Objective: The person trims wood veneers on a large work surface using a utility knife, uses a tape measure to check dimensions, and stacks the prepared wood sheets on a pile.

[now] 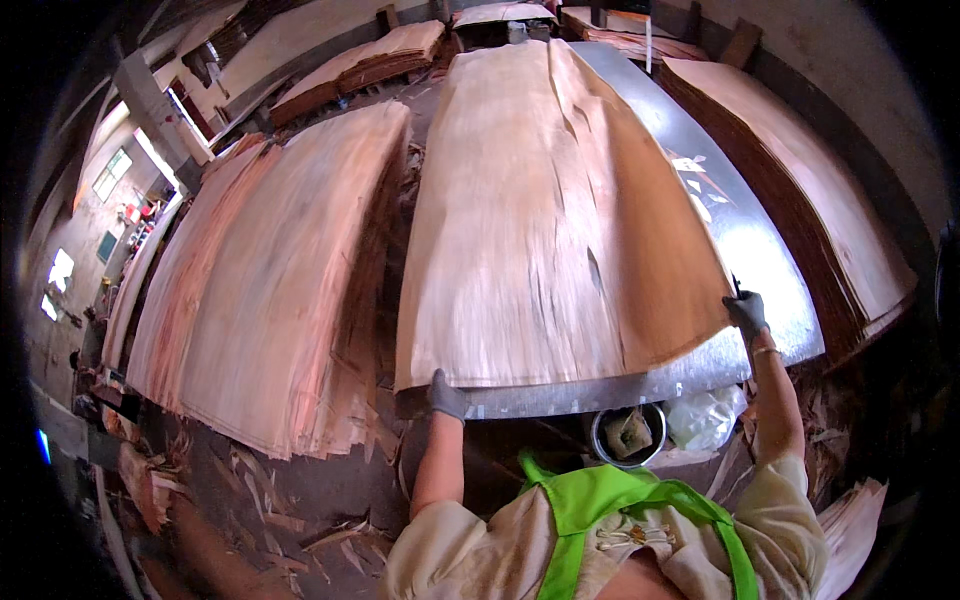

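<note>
A large, thin wood veneer sheet [500, 220] lies lengthwise before me over a grey metal-topped table [775, 270]. Long splits run through its middle, and its right part looks darker and orange-brown. At the sheet's near left corner, my grey-gloved left hand [446, 396] is closed on the edge, thumb on top and the other fingers mostly hidden beneath. My right hand [746, 310], also gloved, grips the right edge near its front corner. Something small and dark sticks up from the right hand; I cannot make out what it is.
Stacks of veneer stand at the left [285, 270], right [800, 180] and back left [365, 60]. Beneath the table's front edge sit a bucket [629, 436] with something lumpy inside and a clear plastic bag [705, 415]. Veneer scraps [345, 535] litter the floor.
</note>
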Action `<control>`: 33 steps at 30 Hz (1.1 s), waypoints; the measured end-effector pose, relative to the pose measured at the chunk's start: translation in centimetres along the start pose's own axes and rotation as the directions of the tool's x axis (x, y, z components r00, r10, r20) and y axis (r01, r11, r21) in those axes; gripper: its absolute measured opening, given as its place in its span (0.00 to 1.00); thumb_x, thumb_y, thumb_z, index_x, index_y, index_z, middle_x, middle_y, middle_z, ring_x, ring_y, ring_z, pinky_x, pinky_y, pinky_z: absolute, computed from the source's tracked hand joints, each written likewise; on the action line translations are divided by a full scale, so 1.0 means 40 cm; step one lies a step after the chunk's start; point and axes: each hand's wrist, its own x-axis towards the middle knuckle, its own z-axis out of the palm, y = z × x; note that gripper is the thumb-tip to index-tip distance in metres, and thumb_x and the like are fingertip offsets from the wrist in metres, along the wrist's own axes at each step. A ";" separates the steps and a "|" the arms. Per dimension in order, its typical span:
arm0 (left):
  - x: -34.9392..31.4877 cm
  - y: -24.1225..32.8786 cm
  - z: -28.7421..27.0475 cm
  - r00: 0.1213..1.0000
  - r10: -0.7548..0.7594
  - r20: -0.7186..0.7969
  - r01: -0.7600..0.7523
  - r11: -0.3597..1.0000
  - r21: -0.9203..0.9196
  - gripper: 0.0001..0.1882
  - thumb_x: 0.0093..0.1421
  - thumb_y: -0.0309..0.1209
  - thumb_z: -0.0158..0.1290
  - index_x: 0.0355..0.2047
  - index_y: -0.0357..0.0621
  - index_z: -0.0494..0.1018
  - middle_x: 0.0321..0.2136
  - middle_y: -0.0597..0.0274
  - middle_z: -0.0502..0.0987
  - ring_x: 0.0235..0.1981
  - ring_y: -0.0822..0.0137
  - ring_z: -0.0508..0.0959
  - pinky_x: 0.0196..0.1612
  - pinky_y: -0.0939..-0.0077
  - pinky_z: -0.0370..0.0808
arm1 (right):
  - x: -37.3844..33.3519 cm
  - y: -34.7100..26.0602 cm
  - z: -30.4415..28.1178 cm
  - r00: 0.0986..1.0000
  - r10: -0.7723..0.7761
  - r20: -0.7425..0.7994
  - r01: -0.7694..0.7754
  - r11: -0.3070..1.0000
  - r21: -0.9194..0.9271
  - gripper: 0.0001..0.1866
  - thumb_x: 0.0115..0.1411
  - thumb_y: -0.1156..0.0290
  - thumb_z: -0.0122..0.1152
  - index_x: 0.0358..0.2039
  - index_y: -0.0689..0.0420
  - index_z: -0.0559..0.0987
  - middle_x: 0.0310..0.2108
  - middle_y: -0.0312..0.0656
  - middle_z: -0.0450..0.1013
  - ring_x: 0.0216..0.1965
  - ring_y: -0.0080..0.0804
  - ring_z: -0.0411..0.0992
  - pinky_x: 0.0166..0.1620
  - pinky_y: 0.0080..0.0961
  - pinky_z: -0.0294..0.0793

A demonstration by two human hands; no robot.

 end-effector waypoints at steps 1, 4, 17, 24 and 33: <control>0.032 -0.016 0.004 1.000 0.008 -0.016 -0.007 1.000 0.028 0.25 0.59 0.43 0.38 0.54 0.46 0.59 0.52 0.53 0.64 0.50 0.51 0.66 0.50 0.46 0.64 | 0.024 -0.007 0.009 0.999 0.027 0.023 -0.028 0.998 0.048 0.11 0.44 0.68 0.64 0.18 0.63 0.77 0.12 0.38 0.68 0.12 0.26 0.66 0.16 0.26 0.66; 0.101 -0.021 -0.002 0.997 -0.025 0.071 0.021 0.999 0.051 0.26 0.58 0.43 0.42 0.54 0.43 0.59 0.51 0.53 0.64 0.50 0.52 0.66 0.49 0.49 0.66 | 0.056 -0.016 0.046 0.995 0.060 0.082 -0.077 0.972 0.222 0.12 0.44 0.67 0.64 0.18 0.64 0.76 0.12 0.38 0.68 0.11 0.26 0.66 0.15 0.25 0.65; -0.151 -0.263 0.042 0.959 0.281 -0.036 -0.273 0.952 0.138 0.26 0.61 0.42 0.44 0.57 0.49 0.56 0.53 0.60 0.63 0.52 0.66 0.65 0.52 0.68 0.63 | -0.139 0.388 -0.100 0.995 0.064 0.074 -0.045 0.971 -0.235 0.23 0.51 0.51 0.58 0.24 0.64 0.76 0.18 0.49 0.72 0.18 0.41 0.72 0.24 0.36 0.69; -0.176 -0.364 0.133 0.980 0.194 -0.031 -0.176 0.939 0.295 0.20 0.58 0.36 0.49 0.51 0.56 0.65 0.37 0.70 0.71 0.33 0.76 0.68 0.33 0.79 0.64 | -0.542 0.616 -0.078 0.998 0.012 0.066 0.005 0.968 -0.250 0.18 0.46 0.55 0.62 0.20 0.59 0.73 0.22 0.53 0.70 0.27 0.52 0.70 0.31 0.41 0.68; -0.077 -0.453 0.154 0.999 -0.020 0.051 -0.008 0.864 0.503 0.12 0.53 0.38 0.54 0.38 0.50 0.73 0.25 0.68 0.71 0.24 0.74 0.68 0.20 0.83 0.63 | -0.307 0.356 -0.044 0.993 0.022 0.117 -0.019 0.999 -0.032 0.14 0.51 0.61 0.59 0.32 0.58 0.77 0.24 0.51 0.72 0.27 0.47 0.72 0.31 0.34 0.69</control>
